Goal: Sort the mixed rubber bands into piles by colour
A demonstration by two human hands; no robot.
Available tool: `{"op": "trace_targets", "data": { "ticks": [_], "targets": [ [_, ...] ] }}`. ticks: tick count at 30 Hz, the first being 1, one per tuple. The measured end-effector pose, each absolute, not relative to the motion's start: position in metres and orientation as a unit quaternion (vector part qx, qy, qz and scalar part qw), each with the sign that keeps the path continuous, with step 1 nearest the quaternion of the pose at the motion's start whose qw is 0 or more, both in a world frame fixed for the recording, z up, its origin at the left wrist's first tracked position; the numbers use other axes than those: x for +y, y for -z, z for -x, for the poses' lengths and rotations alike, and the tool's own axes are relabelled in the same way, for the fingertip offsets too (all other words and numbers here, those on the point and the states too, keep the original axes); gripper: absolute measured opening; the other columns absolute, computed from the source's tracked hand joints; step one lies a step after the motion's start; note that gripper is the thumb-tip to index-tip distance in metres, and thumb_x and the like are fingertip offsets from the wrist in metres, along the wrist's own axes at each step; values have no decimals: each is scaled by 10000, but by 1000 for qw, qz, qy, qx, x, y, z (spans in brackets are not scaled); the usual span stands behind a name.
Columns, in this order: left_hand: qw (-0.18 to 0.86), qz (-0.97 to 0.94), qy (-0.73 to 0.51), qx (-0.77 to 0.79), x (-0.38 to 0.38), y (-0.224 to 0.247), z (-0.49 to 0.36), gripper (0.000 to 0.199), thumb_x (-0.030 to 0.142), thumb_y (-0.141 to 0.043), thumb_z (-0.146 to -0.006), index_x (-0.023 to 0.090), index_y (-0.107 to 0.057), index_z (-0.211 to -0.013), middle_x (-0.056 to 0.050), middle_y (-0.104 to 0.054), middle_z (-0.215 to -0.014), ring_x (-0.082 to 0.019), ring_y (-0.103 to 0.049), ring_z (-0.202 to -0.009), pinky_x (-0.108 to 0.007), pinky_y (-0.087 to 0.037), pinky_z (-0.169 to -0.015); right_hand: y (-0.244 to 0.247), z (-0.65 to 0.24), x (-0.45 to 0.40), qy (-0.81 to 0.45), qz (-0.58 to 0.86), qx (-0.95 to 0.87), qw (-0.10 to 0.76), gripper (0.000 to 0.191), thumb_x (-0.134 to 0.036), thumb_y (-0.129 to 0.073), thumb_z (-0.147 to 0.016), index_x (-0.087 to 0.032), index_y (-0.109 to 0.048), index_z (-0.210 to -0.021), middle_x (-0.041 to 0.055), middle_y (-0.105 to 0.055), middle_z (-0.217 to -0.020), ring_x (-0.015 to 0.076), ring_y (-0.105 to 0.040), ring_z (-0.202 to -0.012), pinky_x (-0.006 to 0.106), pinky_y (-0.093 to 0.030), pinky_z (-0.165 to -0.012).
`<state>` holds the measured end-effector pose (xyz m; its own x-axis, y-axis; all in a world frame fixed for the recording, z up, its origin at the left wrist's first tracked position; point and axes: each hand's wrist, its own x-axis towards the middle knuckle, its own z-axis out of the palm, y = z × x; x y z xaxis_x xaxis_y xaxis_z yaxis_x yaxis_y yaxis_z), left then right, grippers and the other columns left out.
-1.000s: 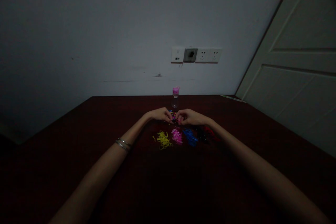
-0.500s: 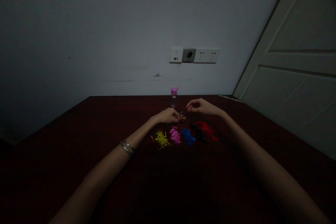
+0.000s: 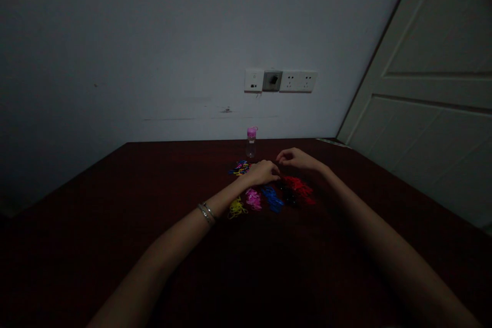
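Holding left hand (image 3: 263, 172) over the bench (image 3: 215, 271) with fingers curled, near the far end of the black rubber bands (image 3: 288, 195); cannot tell whether grasping any. Holding right hand (image 3: 298, 158) just beyond the red rubber bands (image 3: 300, 189), also with bent fingers; cannot tell whether clutching anything. Lying farther left in colour piles: blue rubber bands (image 3: 272, 199), pink rubber bands (image 3: 253, 199), yellow rubber bands (image 3: 237, 208). Lying partly hidden behind left wrist: mixed rubber bands (image 3: 240, 167). Standing upright beyond: pink-capped clear bottle (image 3: 251, 144).

Your bracelets (image 3: 204, 213) look like shiny metal, the red loops (image 3: 300, 189) before you rubbery, the bottle (image 3: 251, 149) clear plastic, the wall (image 3: 161, 46) matt.
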<state>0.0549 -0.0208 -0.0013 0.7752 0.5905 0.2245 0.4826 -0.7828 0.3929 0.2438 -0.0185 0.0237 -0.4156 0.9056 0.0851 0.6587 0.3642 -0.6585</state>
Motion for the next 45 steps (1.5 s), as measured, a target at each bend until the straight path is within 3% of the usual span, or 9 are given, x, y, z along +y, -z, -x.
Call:
{"op": "trace_targets", "data": {
  "ticks": [10, 15, 21, 37, 45],
  "targets": [
    [227, -807, -306, 451, 39, 3, 20, 291, 298, -525, -688, 83, -690, -794, -42, -618, -648, -106, -499, -575, -205, -350, -545, 2, -239, -11, -182, 521, -807, 210, 253, -185, -521, -703, -141, -651, -916, 61, -658, -876, 164, -583, -779, 260, -447, -713],
    [319, -719, -349, 509, 50, 16, 60, 300, 313, -512, -685, 77, -673, -776, 29, -460, -451, -67, -372, -434, -188, -275, -440, 20, -233, -4, -83, 506, -825, 236, 247, -152, -535, -732, -147, -635, -958, 95, -606, -1030, 190, -546, -949, 314, -402, -866],
    [376, -658, -383, 528, 43, 23, 78, 337, 350, -516, -691, 85, -657, -845, 55, -392, -431, -44, -276, -371, -187, -194, -388, 28, -225, -4, -76, 520, -822, 219, 223, -221, -530, -776, -174, -641, -964, 80, -622, -1033, 204, -541, -969, 333, -389, -881],
    [334, -681, -403, 512, 44, 35, 79, 266, 279, -503, -672, 83, -654, -771, 37, -447, -469, -66, -359, -454, -183, -269, -447, 27, -221, 5, -32, 552, -808, 203, 243, -210, -473, -795, -172, -636, -972, 93, -629, -1007, 209, -535, -958, 320, -393, -857],
    [308, -707, -394, 501, 47, 39, 81, 258, 270, -505, -675, 82, -661, -758, -10, -562, -564, -88, -442, -524, -191, -337, -509, 14, -218, -6, -96, 536, -769, 334, 217, -247, -497, -769, -151, -653, -885, 78, -672, -887, 193, -603, -838, 303, -440, -782]
  ]
}}
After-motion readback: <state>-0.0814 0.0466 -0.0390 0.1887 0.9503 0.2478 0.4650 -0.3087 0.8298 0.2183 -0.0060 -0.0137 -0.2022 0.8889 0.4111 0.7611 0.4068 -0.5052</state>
